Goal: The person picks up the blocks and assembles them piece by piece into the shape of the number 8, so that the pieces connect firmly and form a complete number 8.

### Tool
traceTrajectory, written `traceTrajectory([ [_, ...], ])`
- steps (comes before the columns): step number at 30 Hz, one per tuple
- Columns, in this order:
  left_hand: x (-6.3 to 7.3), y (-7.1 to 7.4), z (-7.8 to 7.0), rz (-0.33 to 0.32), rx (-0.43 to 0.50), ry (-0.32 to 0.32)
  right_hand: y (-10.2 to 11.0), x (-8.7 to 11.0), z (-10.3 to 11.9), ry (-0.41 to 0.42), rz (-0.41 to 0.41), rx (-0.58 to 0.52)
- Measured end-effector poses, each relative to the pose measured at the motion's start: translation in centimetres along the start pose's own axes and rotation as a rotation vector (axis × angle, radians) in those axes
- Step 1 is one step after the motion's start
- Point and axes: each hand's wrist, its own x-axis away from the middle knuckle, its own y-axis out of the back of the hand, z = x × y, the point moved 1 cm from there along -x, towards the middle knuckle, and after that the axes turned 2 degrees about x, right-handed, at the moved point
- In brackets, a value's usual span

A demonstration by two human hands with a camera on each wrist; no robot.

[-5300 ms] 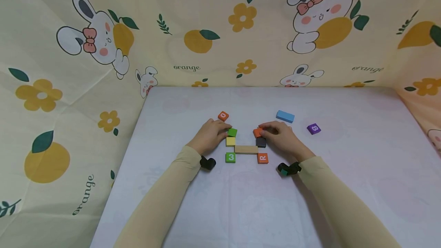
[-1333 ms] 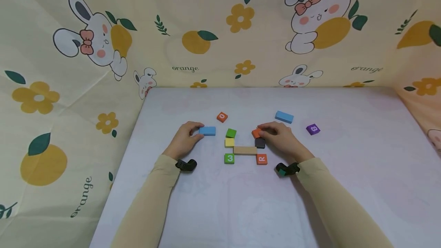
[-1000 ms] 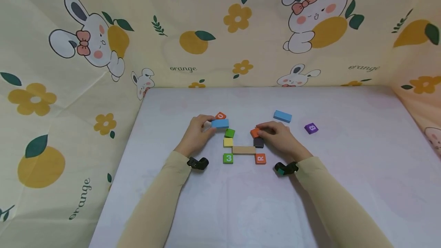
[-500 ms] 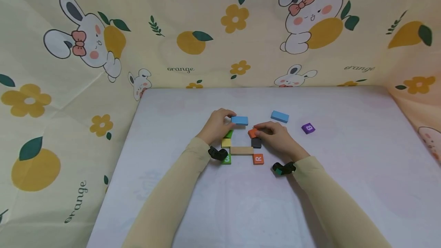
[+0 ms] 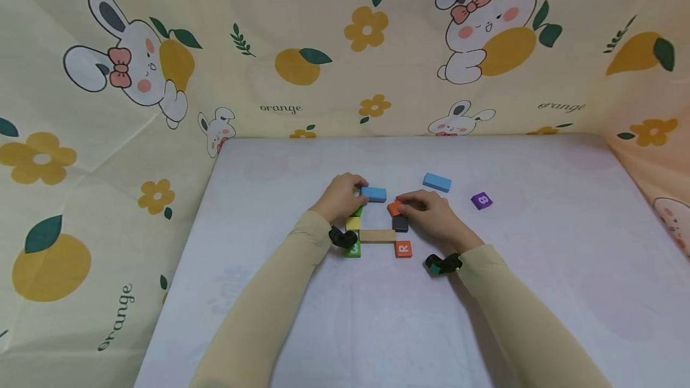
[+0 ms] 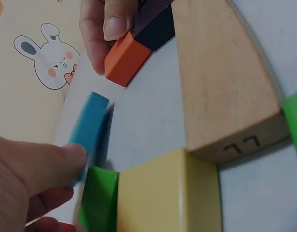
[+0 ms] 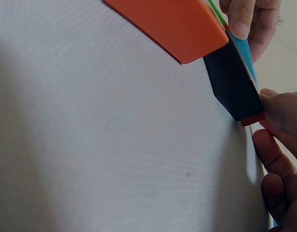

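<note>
My left hand (image 5: pixel 341 197) pinches a blue oblong block (image 5: pixel 374 194) between thumb and fingers, just behind the green block (image 5: pixel 357 211). In the left wrist view, a shadow lies beside the blue block (image 6: pixel 90 123). My right hand (image 5: pixel 433 213) holds an orange block (image 5: pixel 395 208) at its edges, behind a black block (image 5: pixel 400 224). A yellow block (image 5: pixel 353 223) sits in front of the green one. A bare wooden block (image 5: pixel 377 236) spans between the two columns. At the front are a green numbered block (image 5: pixel 353 249) and an orange R block (image 5: pixel 403 249).
A second blue block (image 5: pixel 437 182) lies behind my right hand. Farther right is a purple lettered block (image 5: pixel 482 200). A patterned cloth (image 5: pixel 323 35) rises behind the white table (image 5: pixel 409 328).
My left hand has left the green block, brought the blue block from the left to the right, and drawn it slightly nearer. The red 0 block is now hidden. My right hand stays on the orange block.
</note>
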Motion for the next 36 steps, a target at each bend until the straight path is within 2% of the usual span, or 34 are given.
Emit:
traceTrajectory([
  [8,-0.22,-0.03,-0.04,-0.003,-0.018,-0.006,-0.02,0.06,0.03,-0.004,0.002,-0.007],
  [29,-0.11,-0.43,0.54,-0.022,0.037,0.014,-0.04,0.00,-0.07,0.002,-0.004,0.005],
  [36,-0.14,-0.53,0.68,-0.013,0.028,0.003,0.01,0.06,0.10,-0.013,0.007,-0.029],
])
